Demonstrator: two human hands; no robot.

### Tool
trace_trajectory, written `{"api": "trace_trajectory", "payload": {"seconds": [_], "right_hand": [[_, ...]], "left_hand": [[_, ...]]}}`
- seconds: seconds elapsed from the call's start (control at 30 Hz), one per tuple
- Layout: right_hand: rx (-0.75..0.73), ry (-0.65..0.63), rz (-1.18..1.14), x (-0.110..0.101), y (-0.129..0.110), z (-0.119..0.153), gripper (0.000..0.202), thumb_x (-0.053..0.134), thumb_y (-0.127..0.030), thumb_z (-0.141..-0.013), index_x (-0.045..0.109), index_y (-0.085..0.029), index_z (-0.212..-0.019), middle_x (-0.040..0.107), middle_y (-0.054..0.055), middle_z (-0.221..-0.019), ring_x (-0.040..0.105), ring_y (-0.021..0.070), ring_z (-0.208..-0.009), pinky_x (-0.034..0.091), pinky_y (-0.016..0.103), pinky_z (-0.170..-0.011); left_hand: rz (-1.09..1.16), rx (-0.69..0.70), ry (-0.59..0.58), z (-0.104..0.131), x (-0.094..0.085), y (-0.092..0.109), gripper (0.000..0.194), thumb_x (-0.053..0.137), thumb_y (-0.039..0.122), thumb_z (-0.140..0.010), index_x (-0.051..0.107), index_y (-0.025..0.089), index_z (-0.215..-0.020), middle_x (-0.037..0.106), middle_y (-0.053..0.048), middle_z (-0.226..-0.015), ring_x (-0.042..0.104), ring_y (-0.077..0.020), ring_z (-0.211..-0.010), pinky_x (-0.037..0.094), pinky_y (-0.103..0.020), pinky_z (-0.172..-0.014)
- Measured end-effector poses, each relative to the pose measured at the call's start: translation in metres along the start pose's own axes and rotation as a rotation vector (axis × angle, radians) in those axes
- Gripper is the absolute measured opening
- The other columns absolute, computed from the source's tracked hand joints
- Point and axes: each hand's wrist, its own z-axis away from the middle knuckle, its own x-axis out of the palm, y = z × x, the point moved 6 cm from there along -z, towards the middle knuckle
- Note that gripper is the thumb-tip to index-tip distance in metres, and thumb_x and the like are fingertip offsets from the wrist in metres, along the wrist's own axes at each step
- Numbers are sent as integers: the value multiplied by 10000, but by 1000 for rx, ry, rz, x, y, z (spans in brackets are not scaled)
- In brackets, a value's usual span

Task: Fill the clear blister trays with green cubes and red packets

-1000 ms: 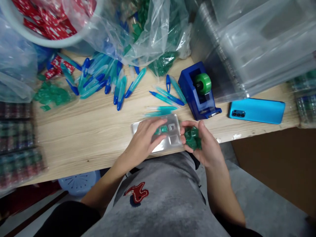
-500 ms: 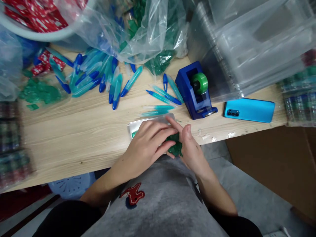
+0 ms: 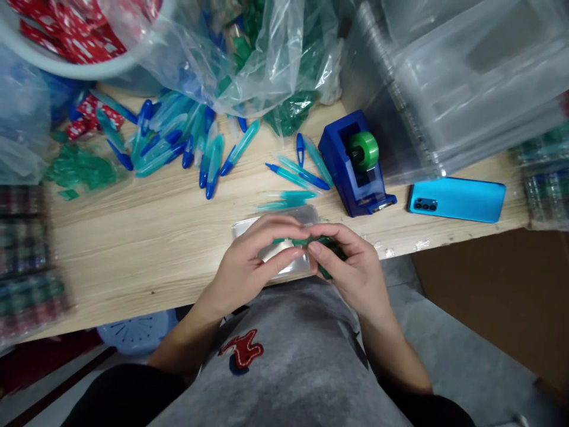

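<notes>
Thumb and fingers curved, my left hand point(image 3: 251, 258) is over a shiny tray or shallow case point(image 3: 291, 264) at the table's front edge. Its fingertips meet those of my right hand point(image 3: 358, 267) at a small green plastic piece point(image 3: 302, 241), partly hidden by the fingers. More dark green pieces point(image 3: 326, 271) lie in my right palm, under its curled fingers. Just beyond the tray are loose turquoise pens without caps point(image 3: 284, 204). Behind these lie turquoise pens with blue ends point(image 3: 296, 176).
A blue tape dispenser point(image 3: 351, 172) and a blue phone point(image 3: 457, 200) are on the right, below clear plastic boxes point(image 3: 471, 89). A pile of pens point(image 3: 164, 130), a bag of green pieces point(image 3: 82, 169) and a tub point(image 3: 89, 71) of red wrapped items fill the back left.
My right hand has turned and curled its fingers over the green pieces that lay on its open palm. My left hand has drawn slightly left, uncovering more of the tray.
</notes>
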Motion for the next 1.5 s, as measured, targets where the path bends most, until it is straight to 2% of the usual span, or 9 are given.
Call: {"api": "trace_trajectory", "payload": {"seconds": [0.23,0.33,0.5,0.67,0.77,0.97,1.23,1.37,1.5], "right_hand": [[-149,68,133,-7,-6,2,92,694,-226,-819,729,-246,-903,713,-1,-913,587,91,-628,478,237,-549],[-179,64,131,-10,-6,3,87,706,-208,-816,722,-251,-890,720,-12,-875,638,114,-704,523,259,-634],[-206,62,155,-16,0,2,140,712,-184,-800,679,-244,-923,709,-19,-858,668,136,-805,557,286,-745],[-204,49,211,-21,9,1,176,681,-168,-817,652,-237,-977,713,-14,-868,682,144,-853,558,316,-847],[-201,90,276,-25,13,3,173,671,-157,-823,651,-235,-976,722,-8,-905,688,143,-863,554,311,-849],[-216,188,386,-30,19,-2,225,658,-160,-815,624,-231,-1025,701,-21,-845,680,146,-818,538,290,-786],[-245,204,700,-21,9,-16,152,561,-141,-859,644,-214,-963,717,30,-941,672,182,-869,523,316,-816],[-308,216,778,-21,7,-19,168,569,-129,-862,666,-206,-976,704,47,-942,665,189,-848,528,319,-784],[-333,152,828,-25,11,-16,154,577,-148,-893,710,-194,-954,675,58,-904,657,188,-843,525,310,-760]], "left_hand": [[-156,20,-29,5,4,0,340,625,149,-911,605,283,-1223,683,-29,-1119,645,-161,-1045,536,-316,-921],[-185,32,-65,6,6,3,342,620,130,-908,604,279,-1216,658,-28,-1171,608,-161,-1128,508,-314,-981],[22,-138,-136,6,9,-11,254,589,170,-934,590,260,-1172,684,-13,-1095,649,-136,-1024,537,-273,-903],[-53,-218,-202,9,18,-22,261,579,161,-937,570,262,-1177,690,-2,-1110,660,-123,-979,536,-258,-857],[-173,-195,-198,9,22,-22,254,581,174,-940,565,260,-1179,685,-9,-1107,652,-141,-968,527,-288,-847],[-576,-14,-145,2,24,-15,170,557,226,-959,583,248,-1126,695,-20,-1023,580,-207,-975,429,-377,-863],[-566,-207,-133,-11,30,-36,85,548,216,-961,609,232,-1019,696,-4,-1004,569,-213,-955,390,-367,-844],[-624,-202,-114,-14,30,-35,94,552,213,-957,618,206,-1023,687,-25,-996,567,-223,-952,391,-366,-842],[-737,-192,-197,-14,30,-35,153,590,298,-938,641,192,-1036,675,-52,-1005,561,-254,-956,397,-380,-828]]}}
